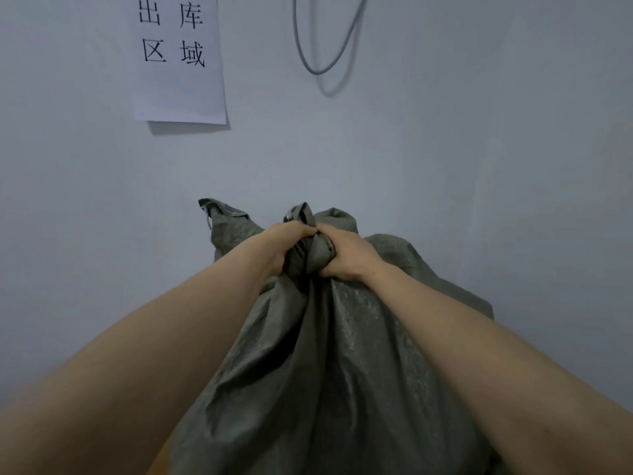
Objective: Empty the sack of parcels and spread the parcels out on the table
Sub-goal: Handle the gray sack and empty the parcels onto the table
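Note:
A large grey-green woven sack (329, 365) fills the lower middle of the head view, held up in front of a pale wall. Its fabric is bunched into a tight neck near the top. My left hand (291, 241) grips that bunched neck from the left. My right hand (342, 255) grips it from the right, the two hands touching each other. Loose corners of the sack stick up behind my hands. No parcels show; whatever the sack holds is hidden inside. The table is out of sight.
A white paper sign (178, 60) with black characters hangs on the wall at upper left. A grey cable loop (325, 39) hangs on the wall at top centre. A small orange patch (161, 457) shows at the bottom beside the sack.

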